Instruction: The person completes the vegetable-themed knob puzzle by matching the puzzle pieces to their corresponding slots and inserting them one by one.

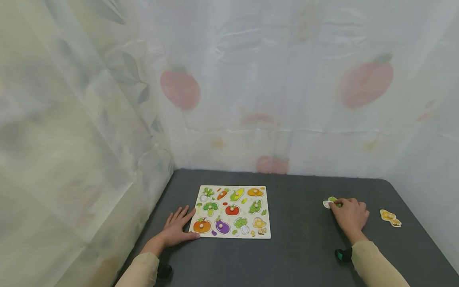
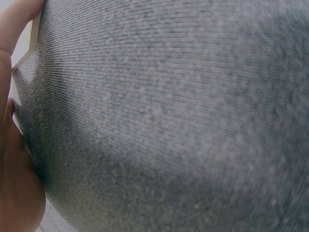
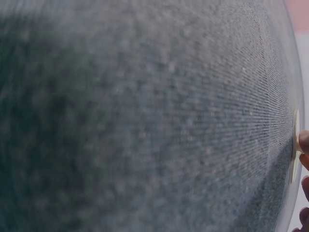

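Note:
A wooden vegetable puzzle board [image 1: 247,220] lies flat on the dark table, with pictured vegetables such as a tomato, corn and an eggplant. At its left edge my left hand [image 1: 175,230] rests with fingers spread, the thumb by the near left corner. In the left wrist view the thumb [image 2: 6,34] overlaps a pale board edge [image 2: 35,36]. Well to the right, my right hand [image 1: 350,217] pinches a green-and-white vegetable puzzle piece [image 1: 326,203], partly hidden by the fingers. Edge-on in the right wrist view, that piece [image 3: 295,166] lies at or very near the table surface.
A yellow mushroom puzzle piece [image 1: 390,218] lies right of my right hand. Grey ribbed cloth covers the table [image 1: 290,255]. Pale curtains printed with fruit [image 1: 272,79] close off the back and both sides.

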The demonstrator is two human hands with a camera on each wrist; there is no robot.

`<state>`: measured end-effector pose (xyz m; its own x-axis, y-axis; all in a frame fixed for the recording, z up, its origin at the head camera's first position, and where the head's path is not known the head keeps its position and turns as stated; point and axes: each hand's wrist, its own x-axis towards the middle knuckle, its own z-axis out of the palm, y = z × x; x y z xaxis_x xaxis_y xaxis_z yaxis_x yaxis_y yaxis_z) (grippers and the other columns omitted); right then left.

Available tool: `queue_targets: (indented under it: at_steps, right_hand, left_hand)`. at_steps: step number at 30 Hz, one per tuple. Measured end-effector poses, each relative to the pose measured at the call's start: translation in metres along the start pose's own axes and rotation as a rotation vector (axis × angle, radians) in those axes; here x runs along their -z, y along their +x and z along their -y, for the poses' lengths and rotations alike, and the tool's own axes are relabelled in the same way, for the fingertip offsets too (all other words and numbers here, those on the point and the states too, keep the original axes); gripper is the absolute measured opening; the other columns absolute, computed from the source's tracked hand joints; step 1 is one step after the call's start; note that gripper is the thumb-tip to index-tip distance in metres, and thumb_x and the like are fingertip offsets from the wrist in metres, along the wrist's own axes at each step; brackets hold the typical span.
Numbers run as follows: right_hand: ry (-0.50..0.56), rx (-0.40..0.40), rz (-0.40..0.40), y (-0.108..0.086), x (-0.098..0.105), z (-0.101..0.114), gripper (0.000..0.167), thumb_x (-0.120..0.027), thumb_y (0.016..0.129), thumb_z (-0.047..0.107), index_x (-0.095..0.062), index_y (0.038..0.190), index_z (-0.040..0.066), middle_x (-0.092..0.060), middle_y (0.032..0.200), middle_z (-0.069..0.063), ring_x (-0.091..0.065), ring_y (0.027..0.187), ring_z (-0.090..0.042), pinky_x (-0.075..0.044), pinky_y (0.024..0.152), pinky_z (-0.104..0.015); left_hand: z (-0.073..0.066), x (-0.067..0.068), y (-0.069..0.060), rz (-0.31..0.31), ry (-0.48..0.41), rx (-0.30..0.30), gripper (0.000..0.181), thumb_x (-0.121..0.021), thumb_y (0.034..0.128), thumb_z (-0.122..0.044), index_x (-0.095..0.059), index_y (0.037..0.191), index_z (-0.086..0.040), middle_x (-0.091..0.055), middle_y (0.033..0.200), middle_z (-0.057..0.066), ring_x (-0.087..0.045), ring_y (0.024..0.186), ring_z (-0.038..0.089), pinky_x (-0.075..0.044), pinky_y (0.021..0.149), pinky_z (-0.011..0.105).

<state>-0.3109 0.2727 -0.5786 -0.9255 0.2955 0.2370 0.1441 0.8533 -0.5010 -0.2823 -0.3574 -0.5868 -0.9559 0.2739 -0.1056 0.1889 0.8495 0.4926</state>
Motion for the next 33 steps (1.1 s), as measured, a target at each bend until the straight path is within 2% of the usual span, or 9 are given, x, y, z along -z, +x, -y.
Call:
queue_targets:
  at_steps: [12, 17, 21, 24, 33]
  right_hand:
    - [0.019, -0.050, -0.001, 0.001, -0.001, 0.003, 0.037, -0.066, 0.098, 0.027, -0.072, 0.112, -0.007, -0.053, 0.120, -0.033, -0.037, 0.113, -0.056, -0.028, 0.091, -0.070]
    - [0.036, -0.049, -0.003, 0.000, -0.001, 0.006, 0.037, -0.065, 0.098, 0.026, -0.072, 0.111, -0.008, -0.053, 0.121, -0.034, -0.036, 0.114, -0.057, -0.027, 0.091, -0.070]
    - [0.038, -0.011, -0.010, 0.000, -0.002, 0.005, 0.035, -0.066, 0.098, 0.025, -0.072, 0.111, -0.007, -0.052, 0.123, -0.034, -0.035, 0.116, -0.057, -0.027, 0.091, -0.070]
    - [0.041, 0.032, -0.011, 0.001, -0.005, 0.003, 0.034, -0.068, 0.097, 0.024, -0.073, 0.111, -0.006, -0.053, 0.123, -0.034, -0.035, 0.117, -0.056, -0.028, 0.090, -0.069]
    - [0.072, 0.116, 0.007, 0.003, -0.011, 0.000, 0.031, -0.071, 0.094, 0.022, -0.075, 0.110, -0.005, -0.057, 0.120, -0.030, -0.038, 0.116, -0.053, -0.028, 0.092, -0.068]
  left_hand:
    - [0.007, -0.005, 0.004, -0.011, 0.009, -0.005, 0.110, -0.071, 0.0778, -0.076, -0.029, 0.164, -0.021, -0.016, 0.170, 0.016, -0.004, 0.155, 0.042, 0.004, 0.119, 0.064]
    - [0.000, 0.001, 0.002, 0.020, 0.012, 0.013, 0.107, -0.074, 0.0804, -0.069, -0.029, 0.164, -0.019, -0.015, 0.169, 0.017, -0.003, 0.154, 0.045, 0.003, 0.119, 0.066]
    - [-0.004, 0.002, 0.001, 0.026, 0.016, 0.025, 0.106, -0.074, 0.0814, -0.068, -0.029, 0.164, -0.018, -0.015, 0.169, 0.017, -0.003, 0.154, 0.045, 0.003, 0.119, 0.066]
    - [-0.001, 0.000, 0.002, 0.018, 0.021, 0.022, 0.107, -0.073, 0.0806, -0.071, -0.029, 0.164, -0.019, -0.015, 0.170, 0.016, -0.004, 0.155, 0.044, 0.003, 0.119, 0.065]
    - [0.001, -0.002, 0.000, -0.015, -0.022, -0.025, 0.104, -0.077, 0.0811, -0.064, -0.033, 0.162, -0.015, -0.018, 0.167, 0.024, -0.006, 0.152, 0.050, 0.003, 0.117, 0.069]
